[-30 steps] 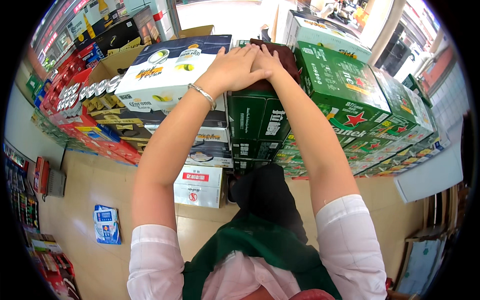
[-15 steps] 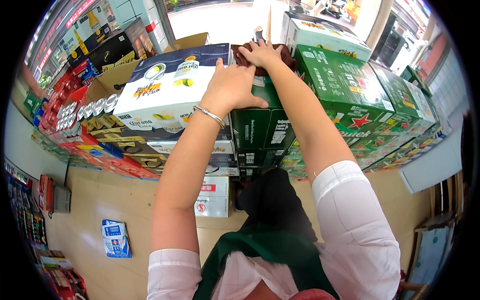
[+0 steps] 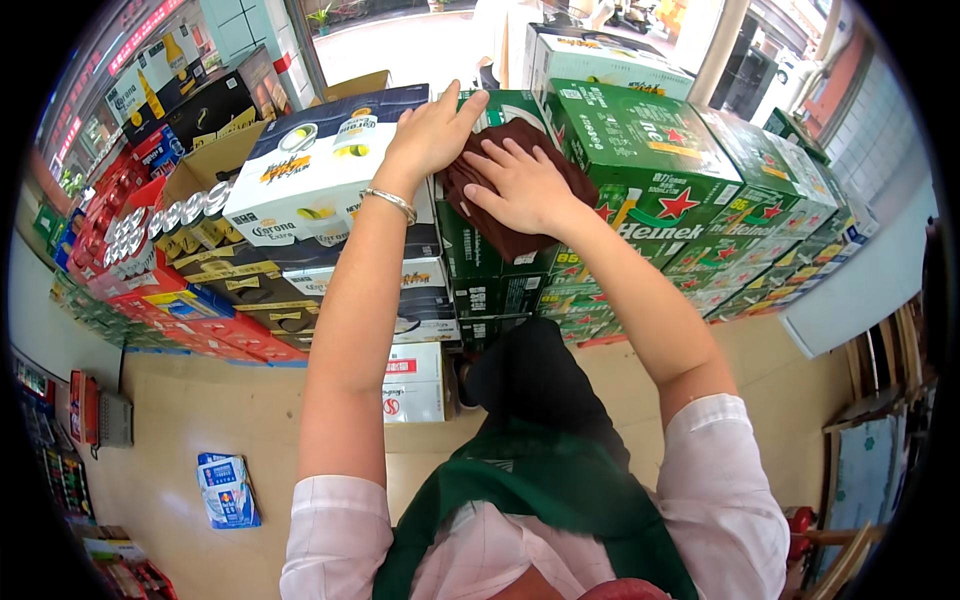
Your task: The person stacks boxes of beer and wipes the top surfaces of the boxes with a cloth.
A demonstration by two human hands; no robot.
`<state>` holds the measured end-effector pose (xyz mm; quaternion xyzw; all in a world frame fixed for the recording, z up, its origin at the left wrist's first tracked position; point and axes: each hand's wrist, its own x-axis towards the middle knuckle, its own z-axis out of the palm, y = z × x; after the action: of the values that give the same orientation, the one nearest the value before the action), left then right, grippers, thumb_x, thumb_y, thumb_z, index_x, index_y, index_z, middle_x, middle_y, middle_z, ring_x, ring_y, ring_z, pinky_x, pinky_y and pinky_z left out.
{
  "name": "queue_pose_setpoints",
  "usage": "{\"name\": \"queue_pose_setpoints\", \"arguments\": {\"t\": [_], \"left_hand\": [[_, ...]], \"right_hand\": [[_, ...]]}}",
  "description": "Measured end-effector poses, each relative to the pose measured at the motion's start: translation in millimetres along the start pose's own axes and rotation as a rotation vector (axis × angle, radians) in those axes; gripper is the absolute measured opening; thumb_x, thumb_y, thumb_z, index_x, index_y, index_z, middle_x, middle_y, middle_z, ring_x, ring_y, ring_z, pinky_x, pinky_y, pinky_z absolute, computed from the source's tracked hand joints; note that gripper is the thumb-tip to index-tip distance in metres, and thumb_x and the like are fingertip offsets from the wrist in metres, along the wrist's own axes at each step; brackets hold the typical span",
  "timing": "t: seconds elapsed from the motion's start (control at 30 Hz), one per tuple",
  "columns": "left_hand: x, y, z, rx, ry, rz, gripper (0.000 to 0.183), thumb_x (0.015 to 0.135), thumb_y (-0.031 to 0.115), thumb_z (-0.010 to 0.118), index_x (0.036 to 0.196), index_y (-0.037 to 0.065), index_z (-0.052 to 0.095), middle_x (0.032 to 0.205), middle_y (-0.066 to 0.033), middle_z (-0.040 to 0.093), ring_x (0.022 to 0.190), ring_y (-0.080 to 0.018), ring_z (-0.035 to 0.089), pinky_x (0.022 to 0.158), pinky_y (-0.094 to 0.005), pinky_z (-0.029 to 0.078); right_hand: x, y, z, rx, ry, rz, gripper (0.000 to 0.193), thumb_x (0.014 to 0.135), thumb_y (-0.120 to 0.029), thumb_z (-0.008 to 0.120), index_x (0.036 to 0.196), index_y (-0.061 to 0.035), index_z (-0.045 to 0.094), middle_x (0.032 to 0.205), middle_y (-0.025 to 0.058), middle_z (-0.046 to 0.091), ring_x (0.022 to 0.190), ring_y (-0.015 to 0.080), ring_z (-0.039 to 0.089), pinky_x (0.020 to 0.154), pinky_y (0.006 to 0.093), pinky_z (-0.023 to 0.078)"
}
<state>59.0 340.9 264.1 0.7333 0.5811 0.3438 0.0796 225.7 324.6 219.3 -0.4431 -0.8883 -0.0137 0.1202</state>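
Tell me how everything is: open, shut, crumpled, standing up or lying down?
Brown cloth: crumpled, under the right hand
Right hand: open, fingers spread
Left hand: open, fingers stretched out
White-and-navy beer carton: shut
Brown cardboard box: open
Silver-topped cans: standing upright
Blue-and-white package: lying on the floor

The brown cloth [image 3: 506, 234] (now spread wider) has slid nearer.

Silver-topped cans [image 3: 193, 209] sit in open carton [image 3: 213, 166], left; red cases [image 3: 235, 332] lower down; beige floor [image 3: 165, 410] has blue-white pack [image 3: 229, 492] at left, white carton [image 3: 415, 385] near centre; white box [image 3: 612, 66] at back, near pole [image 3: 720, 50]; plant [image 3: 320, 17] and scooter [image 3: 637, 14] outside; pale-blue panel [image 3: 866, 478] lower right
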Motion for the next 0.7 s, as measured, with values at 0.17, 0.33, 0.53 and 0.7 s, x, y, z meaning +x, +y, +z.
{"name": "queue_pose_setpoints", "arguments": {"t": [0.17,0.33,0.53,0.7], "left_hand": [[2,-1,2,-0.078,-0.005,0.01,0.079,0.094,0.061,0.025,0.143,0.0,0.035,0.133,-0.0235,0.051,0.13,-0.0351,0.042,0.112,-0.0466,0.018],[-6,5,-4,-0.115,0.006,-0.004,0.078,0.095,0.06,0.023,0.143,-0.001,0.035,0.135,-0.023,0.05,0.132,-0.033,0.041,0.112,-0.044,0.016],[-9,5,-5,-0.098,0.052,0.038,0.073,0.097,0.055,0.025,0.14,-0.002,0.038,0.125,-0.0223,0.058,0.125,-0.0333,0.048,0.111,-0.0438,0.021],[-7,5,-1,-0.076,0.094,0.048,0.07,0.097,0.053,0.026,0.136,-0.003,0.044,0.12,-0.0242,0.06,0.12,-0.0353,0.052,0.106,-0.0417,0.03]], "right_hand": [[37,4,-8,0.047,-0.098,0.141,0.065,0.094,-0.058,0.028,0.147,-0.0203,0.033,0.155,0.0101,0.023,0.142,0.0345,0.02,0.113,0.0586,0.012],[111,31,13,0.09,-0.131,0.218,0.068,0.092,-0.062,0.027,0.148,-0.0247,0.029,0.158,0.0073,0.015,0.145,0.0326,0.012,0.114,0.0589,0.006],[175,65,31,0.068,-0.06,0.367,0.07,0.088,-0.067,0.03,0.148,-0.0306,0.03,0.158,0.0038,0.016,0.145,0.0312,0.012,0.114,0.0588,0.004],[195,100,38,0.088,-0.039,0.372,0.068,0.084,-0.07,0.033,0.144,-0.0372,0.035,0.156,0.0058,0.021,0.144,0.0341,0.013,0.113,0.0628,0.005]]}}
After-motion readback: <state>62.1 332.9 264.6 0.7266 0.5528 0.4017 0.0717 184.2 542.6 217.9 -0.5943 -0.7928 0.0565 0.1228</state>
